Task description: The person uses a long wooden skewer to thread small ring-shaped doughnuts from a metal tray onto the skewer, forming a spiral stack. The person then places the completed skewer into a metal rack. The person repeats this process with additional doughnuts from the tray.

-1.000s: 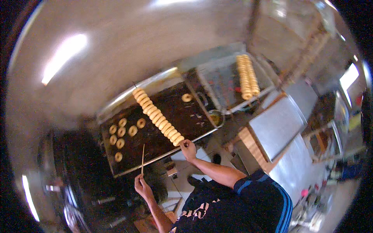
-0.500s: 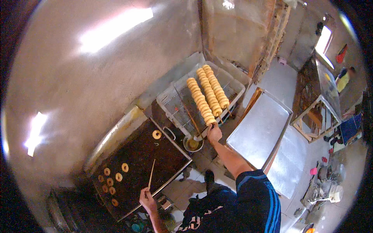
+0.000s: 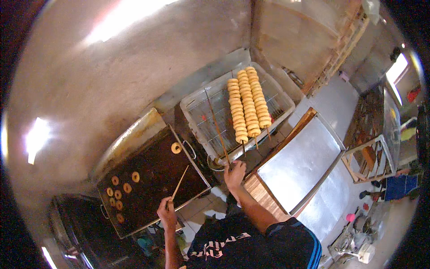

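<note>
My left hand [image 3: 167,214] is closed round a thin wooden stick [image 3: 180,183], which slants up over a wide pan of dark oil [image 3: 154,179]. Several pale golden doughnuts [image 3: 135,177] float in the oil, mostly toward the pan's left end. My right hand [image 3: 234,175] has its fingers closed at the near end of a long bare stick [image 3: 216,121] lying across a wire-racked tray [image 3: 199,130]. Three sticks packed with doughnuts [image 3: 247,101] lie side by side in that tray, their bare ends toward me.
Right of the tray stands a metal-topped table [image 3: 300,161] with a raised rim. A dark oven-like unit [image 3: 85,224] is at the lower left. A wooden-framed bench [image 3: 367,152] and a person in blue [image 3: 401,186] are at the far right.
My right hand has let go of the third doughnut-loaded stick, now resting beside the other two, and moved down-left to the bare stick's end. My left hand still holds its stick.
</note>
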`<state>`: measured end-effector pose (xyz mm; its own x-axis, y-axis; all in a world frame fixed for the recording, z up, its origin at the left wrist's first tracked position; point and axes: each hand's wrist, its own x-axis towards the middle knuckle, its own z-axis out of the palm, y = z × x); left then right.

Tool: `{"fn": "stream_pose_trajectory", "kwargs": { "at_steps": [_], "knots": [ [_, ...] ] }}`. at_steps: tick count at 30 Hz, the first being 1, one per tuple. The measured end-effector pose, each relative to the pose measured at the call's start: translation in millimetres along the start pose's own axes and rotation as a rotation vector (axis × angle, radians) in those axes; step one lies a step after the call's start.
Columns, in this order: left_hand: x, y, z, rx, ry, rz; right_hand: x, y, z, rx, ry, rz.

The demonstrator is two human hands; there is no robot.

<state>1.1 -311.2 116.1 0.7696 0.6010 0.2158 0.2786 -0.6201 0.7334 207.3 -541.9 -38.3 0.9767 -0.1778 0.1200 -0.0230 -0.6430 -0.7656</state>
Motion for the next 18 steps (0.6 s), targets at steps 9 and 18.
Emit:
{"fn": "stream_pose_trajectory", "kwargs": {
  "at_steps": [9, 18],
  "knots": [
    [1.7, -26.2, 2.1, -0.048, 0.016, -0.088, 23.5, 18.2, -10.1, 0.082, -0.2, -0.078],
    [18.9, -94.0, -22.7, 0.013, 0.007, -0.245, -62.3, -57.3, -139.2, -0.492, -0.592, -0.372]
  ]
}}
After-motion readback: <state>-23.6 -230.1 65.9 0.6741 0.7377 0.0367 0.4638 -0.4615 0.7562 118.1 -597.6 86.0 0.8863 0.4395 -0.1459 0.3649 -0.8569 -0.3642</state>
